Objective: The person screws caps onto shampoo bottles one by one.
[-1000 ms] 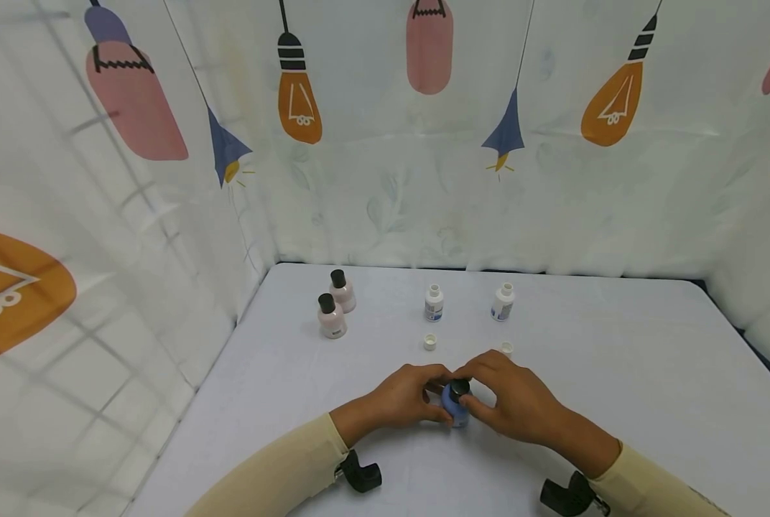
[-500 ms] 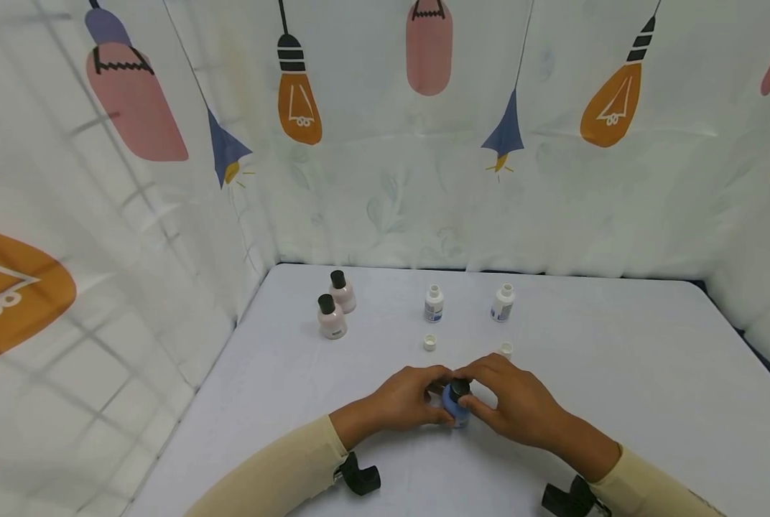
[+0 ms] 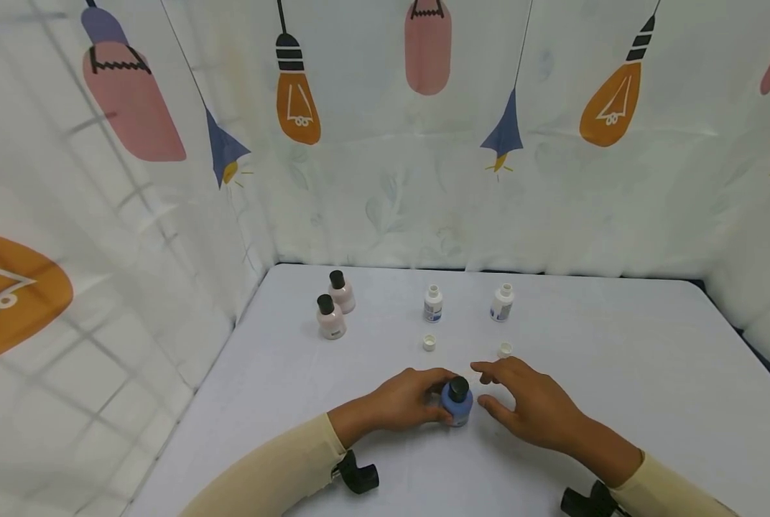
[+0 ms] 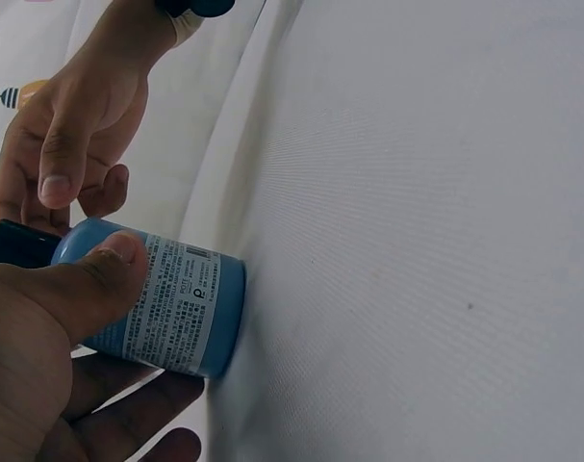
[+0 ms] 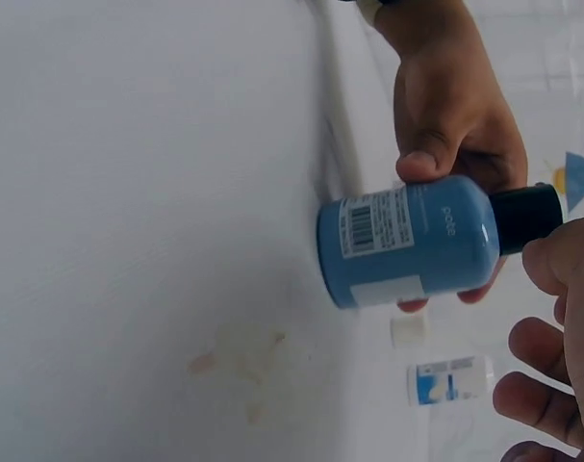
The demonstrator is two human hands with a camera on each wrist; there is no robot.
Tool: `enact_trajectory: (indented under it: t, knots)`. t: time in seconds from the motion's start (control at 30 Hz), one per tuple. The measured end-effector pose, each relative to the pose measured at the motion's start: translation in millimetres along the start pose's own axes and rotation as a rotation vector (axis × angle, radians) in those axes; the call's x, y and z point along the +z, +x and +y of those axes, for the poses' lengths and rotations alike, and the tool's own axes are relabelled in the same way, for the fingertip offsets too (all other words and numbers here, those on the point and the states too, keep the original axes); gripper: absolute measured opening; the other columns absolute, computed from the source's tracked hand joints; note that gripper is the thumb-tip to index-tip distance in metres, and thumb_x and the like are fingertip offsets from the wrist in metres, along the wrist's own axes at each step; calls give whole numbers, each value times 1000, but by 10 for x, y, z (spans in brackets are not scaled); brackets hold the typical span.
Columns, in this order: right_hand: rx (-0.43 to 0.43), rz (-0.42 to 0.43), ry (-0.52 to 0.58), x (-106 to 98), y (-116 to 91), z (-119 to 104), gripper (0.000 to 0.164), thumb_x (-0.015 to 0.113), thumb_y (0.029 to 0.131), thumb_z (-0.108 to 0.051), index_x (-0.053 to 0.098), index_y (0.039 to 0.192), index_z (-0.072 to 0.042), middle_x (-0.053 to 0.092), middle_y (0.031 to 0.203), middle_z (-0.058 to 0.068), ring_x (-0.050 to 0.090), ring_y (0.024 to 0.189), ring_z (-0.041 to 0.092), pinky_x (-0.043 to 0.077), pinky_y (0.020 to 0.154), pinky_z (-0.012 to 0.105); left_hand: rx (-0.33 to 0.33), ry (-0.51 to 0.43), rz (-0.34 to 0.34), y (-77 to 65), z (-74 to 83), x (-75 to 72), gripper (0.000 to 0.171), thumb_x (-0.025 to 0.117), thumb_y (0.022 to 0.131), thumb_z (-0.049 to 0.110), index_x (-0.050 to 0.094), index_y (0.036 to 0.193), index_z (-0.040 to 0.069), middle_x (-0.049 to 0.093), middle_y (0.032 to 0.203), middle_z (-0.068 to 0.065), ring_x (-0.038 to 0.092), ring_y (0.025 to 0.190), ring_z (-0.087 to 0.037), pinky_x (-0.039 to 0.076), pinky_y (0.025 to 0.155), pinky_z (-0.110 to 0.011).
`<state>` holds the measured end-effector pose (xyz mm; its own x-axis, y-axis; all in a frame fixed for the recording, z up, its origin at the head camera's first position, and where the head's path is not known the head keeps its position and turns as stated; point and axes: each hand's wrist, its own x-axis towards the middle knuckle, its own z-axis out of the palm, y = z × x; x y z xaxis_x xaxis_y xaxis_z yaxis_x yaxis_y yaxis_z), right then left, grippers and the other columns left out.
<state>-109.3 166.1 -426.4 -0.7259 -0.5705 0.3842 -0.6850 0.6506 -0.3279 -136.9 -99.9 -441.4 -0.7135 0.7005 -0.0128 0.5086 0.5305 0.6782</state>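
Observation:
A blue bottle point(image 3: 460, 411) with a black cap point(image 3: 459, 388) stands upright on the table, its printed label showing in both wrist views. My left hand point(image 3: 406, 399) grips the bottle's body from the left, thumb in front and fingers behind. To the right, my right hand point(image 3: 535, 402) hovers apart from the bottle with thumb and fingers spread and nothing between them. Just beyond that hand lies a white cap point(image 3: 505, 350), and another white cap point(image 3: 429, 342) is behind the blue bottle.
Two white bottles without caps, one left point(image 3: 433, 304) and one right point(image 3: 502, 302), stand toward the back. Two pale pink bottles with black caps, a nearer one point(image 3: 331, 323) and a farther one point(image 3: 342, 291), stand at the back left. Patterned curtains point(image 3: 385, 201) border the white table point(image 3: 618, 345).
My right hand has let go of the black cap and moved away to the right, its fingers opening. The left hand keeps its grip on the blue bottle, which stays in place.

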Motion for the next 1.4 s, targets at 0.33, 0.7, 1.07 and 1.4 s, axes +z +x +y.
enact_trajectory:
  t: [0.33,0.7,1.07,1.4]
  knots:
    - [80,-24,-29,-48,-121,81,58,83,87,-20,59,139,-18,64,112,-8,67,93,11,53,66,23,-84,-40,24,-48,-11,-85,59,81,89,35,58,141,19,64,135,10,61,121,-5,48,102,-31]
    - [135,-54,-32,-98,-187,107,58,83,87,-18,59,139,-18,63,108,-7,66,89,13,48,58,19,-108,-47,93,-165,-36,-283,59,82,89,36,58,140,20,66,132,11,62,119,-7,48,103,-35]
    - [86,-4,-22,-140,-209,163,57,83,86,-15,59,138,-17,63,113,-9,66,91,12,47,58,20,-145,-51,163,-289,-128,-472,60,82,89,37,58,141,19,67,129,10,64,115,-8,50,99,-38]
    - [84,-6,-46,-154,-201,188,57,84,86,-16,59,137,-17,64,115,-7,66,93,12,51,62,22,-208,-65,207,-395,-194,-635,64,82,89,37,57,143,17,67,131,5,65,117,-15,50,101,-41]
